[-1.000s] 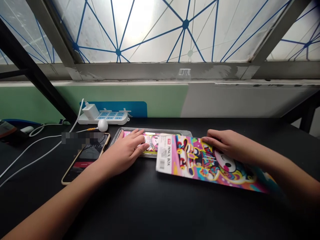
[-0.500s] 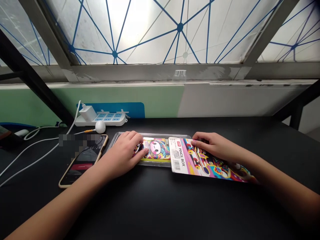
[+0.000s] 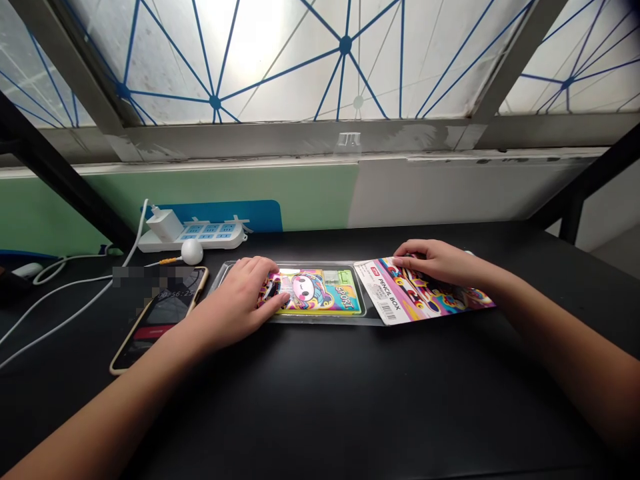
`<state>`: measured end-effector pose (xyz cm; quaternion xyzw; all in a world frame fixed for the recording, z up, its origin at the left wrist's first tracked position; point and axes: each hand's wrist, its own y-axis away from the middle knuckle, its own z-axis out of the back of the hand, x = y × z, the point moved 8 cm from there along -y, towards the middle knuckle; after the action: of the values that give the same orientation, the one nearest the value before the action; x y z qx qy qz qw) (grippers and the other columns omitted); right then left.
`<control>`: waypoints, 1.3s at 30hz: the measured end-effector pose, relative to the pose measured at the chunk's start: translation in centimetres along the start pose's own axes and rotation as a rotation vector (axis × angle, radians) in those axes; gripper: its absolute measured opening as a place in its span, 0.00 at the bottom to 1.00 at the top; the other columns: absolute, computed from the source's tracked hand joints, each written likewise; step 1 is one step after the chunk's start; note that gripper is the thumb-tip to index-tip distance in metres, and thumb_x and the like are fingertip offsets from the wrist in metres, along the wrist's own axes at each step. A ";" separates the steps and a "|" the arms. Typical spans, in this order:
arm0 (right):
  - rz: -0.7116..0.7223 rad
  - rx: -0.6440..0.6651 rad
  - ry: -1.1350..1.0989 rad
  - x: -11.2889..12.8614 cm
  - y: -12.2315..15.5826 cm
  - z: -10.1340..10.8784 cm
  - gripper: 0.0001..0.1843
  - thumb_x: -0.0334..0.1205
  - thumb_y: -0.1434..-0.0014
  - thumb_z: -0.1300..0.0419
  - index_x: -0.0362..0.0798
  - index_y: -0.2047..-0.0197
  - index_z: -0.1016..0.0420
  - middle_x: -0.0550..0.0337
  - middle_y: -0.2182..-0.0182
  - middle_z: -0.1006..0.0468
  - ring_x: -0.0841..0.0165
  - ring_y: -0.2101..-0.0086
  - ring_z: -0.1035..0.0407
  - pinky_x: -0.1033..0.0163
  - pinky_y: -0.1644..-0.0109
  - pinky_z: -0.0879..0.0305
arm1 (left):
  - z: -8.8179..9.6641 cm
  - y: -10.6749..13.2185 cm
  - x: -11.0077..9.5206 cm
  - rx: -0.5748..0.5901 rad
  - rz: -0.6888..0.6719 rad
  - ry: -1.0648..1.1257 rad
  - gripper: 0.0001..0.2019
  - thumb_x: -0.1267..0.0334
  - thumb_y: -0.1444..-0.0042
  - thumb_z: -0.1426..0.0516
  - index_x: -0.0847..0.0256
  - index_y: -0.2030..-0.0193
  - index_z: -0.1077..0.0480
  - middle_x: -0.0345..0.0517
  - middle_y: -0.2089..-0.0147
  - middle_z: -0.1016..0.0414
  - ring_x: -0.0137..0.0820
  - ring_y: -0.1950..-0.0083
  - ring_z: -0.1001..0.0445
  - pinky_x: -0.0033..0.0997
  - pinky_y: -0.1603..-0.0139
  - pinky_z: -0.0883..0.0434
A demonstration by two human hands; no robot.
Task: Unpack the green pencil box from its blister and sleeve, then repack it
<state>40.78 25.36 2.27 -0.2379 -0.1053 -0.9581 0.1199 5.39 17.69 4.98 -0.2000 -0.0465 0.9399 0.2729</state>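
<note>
A colourful pencil box (image 3: 320, 293) lies in a clear plastic blister tray (image 3: 223, 272) on the black table. My left hand (image 3: 240, 303) presses flat on the box's left end, fingers spread. To the right lies the printed cardboard backing card (image 3: 395, 300) marked "PENCIL BOX", now almost fully off the tray. My right hand (image 3: 440, 261) rests on the card's far edge, fingers curled over it.
A phone (image 3: 160, 313) lies left of the tray. Behind it are a white power strip (image 3: 210, 233) with a charger, a white round object (image 3: 192, 251) and white cables (image 3: 60, 293). A wall and window sill run along the table's back edge.
My right hand has slid the backing card to the right, off the tray, uncovering the pencil box. My left hand stayed on the box's left end.
</note>
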 end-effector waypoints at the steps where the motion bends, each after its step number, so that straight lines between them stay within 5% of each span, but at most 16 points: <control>1: -0.002 -0.008 0.005 -0.1 0.0 0.2 0.27 0.69 0.41 0.42 0.56 0.57 0.19 0.60 0.61 0.17 0.59 0.61 0.25 0.58 0.60 0.34 | 0.0 0.0 0.0 0.002 0.002 -0.001 0.17 0.47 0.31 0.47 0.57 0.46 0.36 0.51 0.45 0.30 0.45 0.44 0.34 0.46 0.44 0.33; 10: -0.051 -0.060 0.020 0.7 0.9 1.7 0.26 0.69 0.42 0.41 0.55 0.59 0.19 0.59 0.62 0.16 0.59 0.62 0.24 0.58 0.62 0.34 | 0.0 -0.1 -0.3 -0.015 -0.017 -0.084 0.17 0.47 0.31 0.49 0.56 0.46 0.34 0.51 0.44 0.28 0.48 0.43 0.32 0.51 0.42 0.36; 17: 0.007 -0.135 -0.026 5.9 2.0 -1.8 0.23 0.65 0.38 0.44 0.54 0.61 0.21 0.59 0.64 0.16 0.61 0.65 0.25 0.59 0.64 0.35 | -0.5 0.1 -1.6 -0.006 -0.008 -0.040 0.15 0.50 0.31 0.48 0.57 0.47 0.33 0.53 0.43 0.30 0.48 0.42 0.33 0.52 0.40 0.35; 24: 0.013 -0.116 -0.076 7.1 2.4 -3.1 0.23 0.64 0.36 0.46 0.53 0.60 0.23 0.57 0.62 0.17 0.61 0.63 0.26 0.59 0.63 0.35 | 0.0 1.2 -3.7 -0.029 0.062 0.368 0.17 0.48 0.32 0.45 0.50 0.41 0.33 0.49 0.32 0.36 0.46 0.32 0.35 0.47 0.34 0.35; 33: -0.029 0.096 -0.121 4.2 1.9 -1.9 0.24 0.66 0.43 0.38 0.55 0.58 0.22 0.61 0.66 0.18 0.62 0.67 0.27 0.62 0.69 0.37 | 2.3 1.0 2.0 -0.514 0.307 0.759 0.14 0.47 0.32 0.47 0.53 0.54 0.28 0.46 0.35 0.29 0.46 0.30 0.37 0.49 0.30 0.39; 39: -0.007 0.161 -0.079 3.5 2.0 -1.7 0.29 0.66 0.49 0.33 0.56 0.50 0.22 0.59 0.59 0.16 0.55 0.60 0.23 0.58 0.61 0.29 | 0.6 0.7 3.5 -0.565 0.364 1.029 0.19 0.44 0.30 0.54 0.54 0.50 0.31 0.49 0.33 0.31 0.41 0.30 0.35 0.49 0.31 0.38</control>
<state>37.59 22.36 2.82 -0.2646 -0.1875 -0.9368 0.1311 2.10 19.01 4.12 -0.6974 -0.1214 0.7056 0.0318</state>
